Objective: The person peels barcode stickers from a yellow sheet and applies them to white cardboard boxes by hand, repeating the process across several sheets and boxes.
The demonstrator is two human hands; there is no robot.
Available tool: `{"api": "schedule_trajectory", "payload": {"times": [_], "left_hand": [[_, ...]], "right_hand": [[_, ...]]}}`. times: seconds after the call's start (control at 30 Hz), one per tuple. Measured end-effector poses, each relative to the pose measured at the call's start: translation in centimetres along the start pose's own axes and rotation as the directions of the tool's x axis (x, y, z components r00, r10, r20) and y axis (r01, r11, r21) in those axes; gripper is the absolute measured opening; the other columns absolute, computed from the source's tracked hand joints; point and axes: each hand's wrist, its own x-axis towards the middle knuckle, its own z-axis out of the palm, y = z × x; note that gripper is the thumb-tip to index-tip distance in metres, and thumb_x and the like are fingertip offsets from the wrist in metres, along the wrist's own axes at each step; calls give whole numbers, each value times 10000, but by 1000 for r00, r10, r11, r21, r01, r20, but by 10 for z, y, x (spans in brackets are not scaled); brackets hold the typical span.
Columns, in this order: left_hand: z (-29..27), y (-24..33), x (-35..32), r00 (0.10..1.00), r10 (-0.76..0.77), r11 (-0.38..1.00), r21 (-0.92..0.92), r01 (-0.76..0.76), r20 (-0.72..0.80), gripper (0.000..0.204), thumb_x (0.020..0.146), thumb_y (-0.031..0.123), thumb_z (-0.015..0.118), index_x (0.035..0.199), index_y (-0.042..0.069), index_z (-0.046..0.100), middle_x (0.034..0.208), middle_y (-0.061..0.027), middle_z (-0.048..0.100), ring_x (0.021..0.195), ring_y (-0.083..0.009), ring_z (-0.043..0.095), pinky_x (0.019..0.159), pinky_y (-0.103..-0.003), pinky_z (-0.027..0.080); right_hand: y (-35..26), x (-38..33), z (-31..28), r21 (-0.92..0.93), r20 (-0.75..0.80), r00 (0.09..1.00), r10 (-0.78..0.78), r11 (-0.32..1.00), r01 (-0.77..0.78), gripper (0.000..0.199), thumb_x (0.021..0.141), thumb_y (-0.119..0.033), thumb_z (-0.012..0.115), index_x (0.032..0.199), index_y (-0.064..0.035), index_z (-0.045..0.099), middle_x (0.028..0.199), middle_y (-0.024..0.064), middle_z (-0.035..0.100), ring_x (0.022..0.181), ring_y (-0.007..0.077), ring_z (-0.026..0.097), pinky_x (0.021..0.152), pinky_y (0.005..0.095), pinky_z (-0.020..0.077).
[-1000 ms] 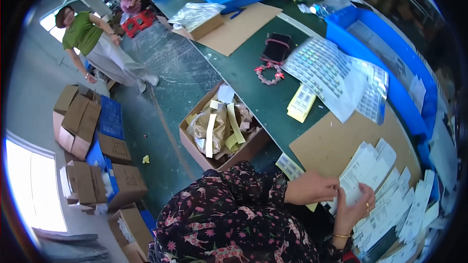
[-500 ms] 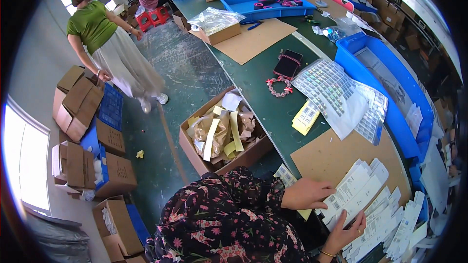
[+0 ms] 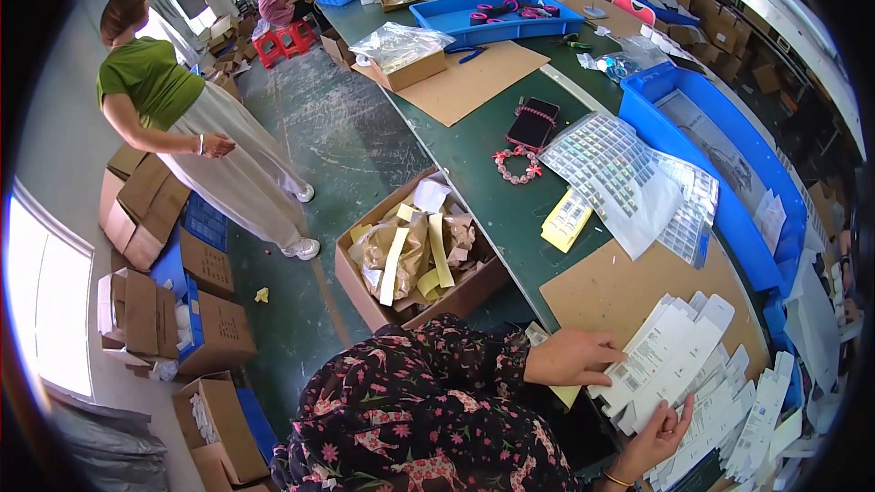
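Observation:
A fanned stack of flat white printed cartons (image 3: pixel 670 346) lies at the table's near right. My left hand (image 3: pixel 574 358) grips its left edge, fingers and thumb at the printed side. My right hand (image 3: pixel 656 442) is at the stack's lower edge, fingers apart and partly bent, index finger stretched toward the cartons. Under and beside it are more flat white cartons (image 3: pixel 706 424), lying loosely. A brown cardboard sheet (image 3: pixel 592 287) lies just beyond the stack. Some yellow-backed label paper (image 3: pixel 567 395) shows below my left hand.
Beyond lie sticker sheets (image 3: pixel 606 173), a yellow label pad (image 3: pixel 567 220), a bead bracelet (image 3: pixel 517 166) and a phone (image 3: pixel 532 122). A blue tray (image 3: pixel 670 114) stands right. On the floor are a scrap-filled box (image 3: pixel 365 296) and cartons (image 3: pixel 214 323). A person in green (image 3: pixel 155 82) stands left.
My right hand has drawn slightly back from the stack's edge, its fingers spreading. My left hand stays at the left edge. The person in green has turned and come nearer.

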Motion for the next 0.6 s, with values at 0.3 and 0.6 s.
{"api": "schedule_trajectory", "payload": {"times": [0.3, 0.6], "left_hand": [[0, -3, -1, 999, -19, 1000, 6, 19, 45, 512, 1036, 404, 727, 1468, 134, 671, 1167, -87, 690, 1020, -320, 721, 819, -426, 578], [-3, -2, 1, 998, -29, 999, -24, 31, 54, 507, 1040, 382, 730, 1476, 134, 661, 1111, -85, 694, 998, -317, 724, 812, -419, 578]], "right_hand": [[-45, -7, -67, -367, -349, 911, -219, 927, 82, 375, 1056, -149, 759, 1387, 24, 736, 1144, 199, 806, 972, 197, 703, 836, 380, 592], [-9, -2, -137, -933, 1, 862, -507, 310, 183, 306, 1076, -190, 742, 1236, 70, 768, 1057, 232, 797, 943, 350, 758, 873, 409, 615]]}}
